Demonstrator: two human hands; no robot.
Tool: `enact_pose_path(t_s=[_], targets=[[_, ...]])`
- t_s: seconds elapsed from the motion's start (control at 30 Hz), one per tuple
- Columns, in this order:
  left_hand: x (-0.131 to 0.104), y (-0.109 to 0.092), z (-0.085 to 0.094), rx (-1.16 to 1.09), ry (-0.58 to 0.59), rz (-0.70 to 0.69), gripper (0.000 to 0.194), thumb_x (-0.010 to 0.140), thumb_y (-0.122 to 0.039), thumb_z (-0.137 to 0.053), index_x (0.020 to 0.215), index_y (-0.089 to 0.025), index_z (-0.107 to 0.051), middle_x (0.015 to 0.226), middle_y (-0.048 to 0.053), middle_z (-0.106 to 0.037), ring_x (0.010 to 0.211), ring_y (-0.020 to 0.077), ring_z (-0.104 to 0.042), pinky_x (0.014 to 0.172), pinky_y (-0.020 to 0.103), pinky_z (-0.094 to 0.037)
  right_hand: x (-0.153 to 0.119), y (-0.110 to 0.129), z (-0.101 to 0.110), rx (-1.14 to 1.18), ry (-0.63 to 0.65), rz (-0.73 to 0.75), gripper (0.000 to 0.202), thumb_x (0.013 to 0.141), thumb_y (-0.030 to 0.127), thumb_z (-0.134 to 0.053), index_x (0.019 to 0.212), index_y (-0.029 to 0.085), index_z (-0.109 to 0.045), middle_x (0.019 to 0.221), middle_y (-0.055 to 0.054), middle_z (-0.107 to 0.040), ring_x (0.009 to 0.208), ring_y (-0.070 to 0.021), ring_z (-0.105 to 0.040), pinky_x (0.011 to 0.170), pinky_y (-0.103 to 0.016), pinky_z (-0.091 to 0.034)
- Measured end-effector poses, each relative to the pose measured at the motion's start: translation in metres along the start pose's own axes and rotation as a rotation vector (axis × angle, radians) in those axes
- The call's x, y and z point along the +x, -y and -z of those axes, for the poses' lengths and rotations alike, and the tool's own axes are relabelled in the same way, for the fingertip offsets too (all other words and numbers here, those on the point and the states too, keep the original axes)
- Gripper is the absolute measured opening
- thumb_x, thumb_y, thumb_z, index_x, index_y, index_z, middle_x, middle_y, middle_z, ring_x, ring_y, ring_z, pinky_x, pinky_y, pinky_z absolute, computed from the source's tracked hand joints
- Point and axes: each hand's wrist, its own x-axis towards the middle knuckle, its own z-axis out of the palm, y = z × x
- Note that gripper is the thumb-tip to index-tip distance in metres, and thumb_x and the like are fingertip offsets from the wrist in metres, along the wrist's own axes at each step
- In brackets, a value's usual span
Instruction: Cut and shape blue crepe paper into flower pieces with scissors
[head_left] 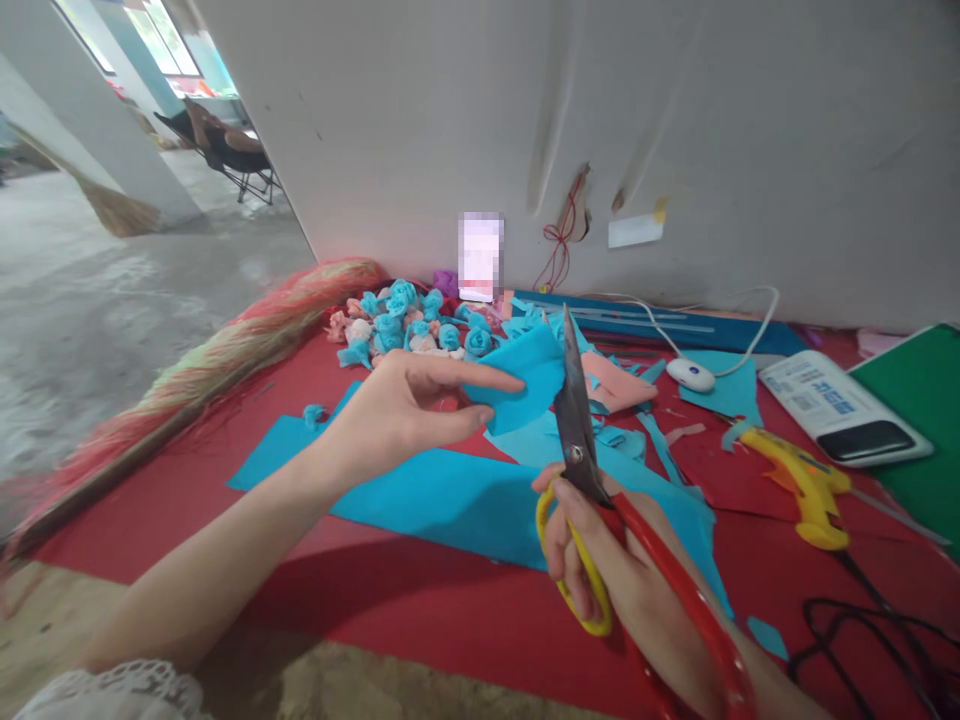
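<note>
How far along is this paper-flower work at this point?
Done, by the look of it: a pile of blue, pink and white flowers. In hand: the left hand holds a blue piece beside the scissors in the right hand. Probably still to do: shaping that piece and using the large blue sheet lying flat. The total wanted doesn't show.

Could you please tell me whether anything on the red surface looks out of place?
One blue paper rose lies apart from the clustered roses, and a blue scrap sits at the nozzle of the yellow glue gun, where loose paper seems misplaced.
</note>
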Motion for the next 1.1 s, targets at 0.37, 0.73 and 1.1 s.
enact_pose_path(t_s=[0.37,0.73,1.1], targets=[[0.004,0.0,0.004,-0.086,-0.042,-0.034,0.023,0.069,-0.008,-0.058,0.082,-0.022,-0.072,0.054,-0.005,-0.053,0.051,0.0059,-0.043,0.046,0.017,-0.037,-0.003,0.0,-0.002,0.094,-0.004,-0.087,0.051,0.077,0.065,-0.038,0.072,0.016,-0.052,0.035,0.005,-0.043,0.026,-0.0072,-0.038,0.03,-0.017,-0.033],[0.003,-0.005,0.006,-0.148,-0.002,0.007,0.023,0.067,-0.006,-0.056,0.08,-0.018,-0.071,0.051,-0.004,-0.047,0.05,0.0061,-0.036,0.045,0.019,-0.029,-0.001,-0.011,-0.008,0.146,0.034,0.014,0.035,0.082,0.054,-0.04,0.086,0.021,-0.05,0.047,0.004,-0.048,0.034,-0.0084,-0.043,0.031,-0.018,-0.033],[0.012,0.006,0.015,-0.002,0.067,0.007,0.024,0.067,-0.01,-0.059,0.085,-0.019,-0.072,0.06,-0.002,-0.059,0.053,0.0076,-0.045,0.048,0.019,-0.038,0.003,0.002,-0.004,0.018,-0.016,-0.107,0.05,0.078,0.064,-0.035,0.075,0.017,-0.052,0.04,0.004,-0.047,0.028,-0.0075,-0.041,0.031,-0.016,-0.034]])
